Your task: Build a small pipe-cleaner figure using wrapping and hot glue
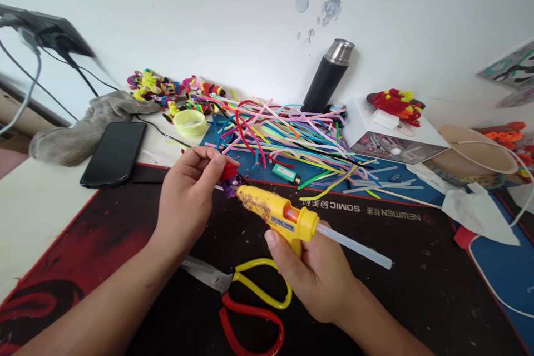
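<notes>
Glue gun [267, 208], yellow and stained near its nozzle [243, 196], sits in the grasp of the right hand [319, 272] above the dark mat [400, 272], a translucent glue stick [354, 245] jutting from its back end. The left hand [187, 192] pinches a small red piece [229, 171] near the nozzle, though I cannot tell whether the purple piece [229, 189] just below is held too. Scissors [227, 282] with yellow and red handles lie beside the right hand, and farther back on the bench [54, 203] a heap of coloured pipe cleaners [287, 133] spreads before a black flask [325, 83].
</notes>
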A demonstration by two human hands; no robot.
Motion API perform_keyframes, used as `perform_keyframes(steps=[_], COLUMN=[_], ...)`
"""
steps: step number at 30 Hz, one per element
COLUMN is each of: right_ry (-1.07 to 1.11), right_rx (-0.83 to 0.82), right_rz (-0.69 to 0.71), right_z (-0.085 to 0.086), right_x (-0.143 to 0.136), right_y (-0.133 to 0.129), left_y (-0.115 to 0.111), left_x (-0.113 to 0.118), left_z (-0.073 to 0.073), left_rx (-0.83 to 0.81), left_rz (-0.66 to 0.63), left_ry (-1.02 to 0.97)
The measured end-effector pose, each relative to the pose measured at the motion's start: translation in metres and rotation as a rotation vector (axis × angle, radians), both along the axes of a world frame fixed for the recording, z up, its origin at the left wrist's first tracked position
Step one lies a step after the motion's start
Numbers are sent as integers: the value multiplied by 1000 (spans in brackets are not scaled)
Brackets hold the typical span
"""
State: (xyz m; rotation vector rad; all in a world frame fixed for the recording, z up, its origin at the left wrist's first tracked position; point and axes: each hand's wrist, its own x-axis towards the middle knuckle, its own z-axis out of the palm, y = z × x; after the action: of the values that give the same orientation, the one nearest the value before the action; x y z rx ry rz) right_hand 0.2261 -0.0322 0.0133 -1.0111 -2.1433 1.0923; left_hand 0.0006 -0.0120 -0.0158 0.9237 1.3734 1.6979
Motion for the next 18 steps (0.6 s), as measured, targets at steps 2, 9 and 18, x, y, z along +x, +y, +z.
perform_keyframes(steps=[2, 9, 18], right_ry=[-3, 22, 6], right_rx=[3, 31, 34], right_rz=[-6, -6, -12], right_z=[0, 1, 2], right_x=[0, -1, -1], right_y=[0, 0, 0], left_y=[0, -2, 0], left_x=[0, -1, 0], left_z=[0, -2, 0], left_rx=[-5, -2, 2], left_rz=[0, -9, -9], left_ry=[-9, 10, 21])
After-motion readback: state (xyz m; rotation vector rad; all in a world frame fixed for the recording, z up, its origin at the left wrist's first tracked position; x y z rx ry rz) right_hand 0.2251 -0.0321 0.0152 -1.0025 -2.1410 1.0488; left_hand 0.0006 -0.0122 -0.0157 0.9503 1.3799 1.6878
